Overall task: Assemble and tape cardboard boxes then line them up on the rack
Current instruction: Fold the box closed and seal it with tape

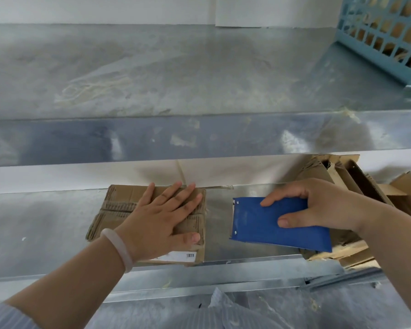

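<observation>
Probably light and crease-softened, the worn brown cardboard box point(119, 205) lies on the grey metal rack shelf point(45, 222) under the flat left hand point(161, 219), best gripped by its stiffer edges; the right hand point(318, 205) clasps a blue flat-sided tool point(271, 229).

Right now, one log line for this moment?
left hand: flat on cardboard box | right hand: holds blue tool | cardboard box: on rack shelf
</observation>
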A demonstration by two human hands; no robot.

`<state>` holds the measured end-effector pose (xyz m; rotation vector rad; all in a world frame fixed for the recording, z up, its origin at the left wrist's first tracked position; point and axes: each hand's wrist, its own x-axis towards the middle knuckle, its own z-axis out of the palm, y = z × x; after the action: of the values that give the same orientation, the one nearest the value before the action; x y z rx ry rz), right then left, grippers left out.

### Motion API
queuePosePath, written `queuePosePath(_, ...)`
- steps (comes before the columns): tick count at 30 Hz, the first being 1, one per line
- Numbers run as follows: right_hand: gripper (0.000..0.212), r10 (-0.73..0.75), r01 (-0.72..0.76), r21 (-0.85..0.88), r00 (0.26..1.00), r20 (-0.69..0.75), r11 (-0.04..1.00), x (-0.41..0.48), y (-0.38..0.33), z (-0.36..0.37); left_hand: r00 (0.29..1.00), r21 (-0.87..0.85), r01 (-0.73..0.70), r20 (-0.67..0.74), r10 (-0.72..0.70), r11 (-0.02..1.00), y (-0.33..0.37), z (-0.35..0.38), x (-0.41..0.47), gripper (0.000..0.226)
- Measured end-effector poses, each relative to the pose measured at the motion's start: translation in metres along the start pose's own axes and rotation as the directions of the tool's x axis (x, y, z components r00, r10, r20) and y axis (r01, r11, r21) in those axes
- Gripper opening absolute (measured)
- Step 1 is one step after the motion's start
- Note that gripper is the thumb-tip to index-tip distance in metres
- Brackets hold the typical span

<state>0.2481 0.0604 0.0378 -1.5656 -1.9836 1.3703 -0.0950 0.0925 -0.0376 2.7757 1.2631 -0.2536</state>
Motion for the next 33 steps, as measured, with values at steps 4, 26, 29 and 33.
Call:
queuePosePath(4,0.036,0.049,-0.048,-0.022,0.999,0.022,0.999,0.002,-0.006,0.002,1.0,-0.008,0.0,-0.01,0.0,1.0,-0.001,0.001,0.0,0.079)
queuePosePath(26,0.053,-0.158,-0.159,-0.849,0.949,-0.271,0.503,0.037,0.04,0.084,0.998,-0.052,0.023,-0.054,-0.026,0.998,0.001,0.001,0.0,0.082)
queuePosePath(29,0.066,-0.151,-0.114,-0.891,0.968,-0.198,0.44,0.043,0.064,0.087,0.998,-0.083,0.032,-0.049,-0.036,0.996,0.001,-0.001,0.0,0.082)
queuePosePath(33,0.077,-0.156,-0.079,-0.927,0.977,-0.145,0.366,0.044,0.086,0.092,0.997,-0.097,0.05,-0.048,-0.055,0.994,0.002,-0.001,-0.002,0.082)
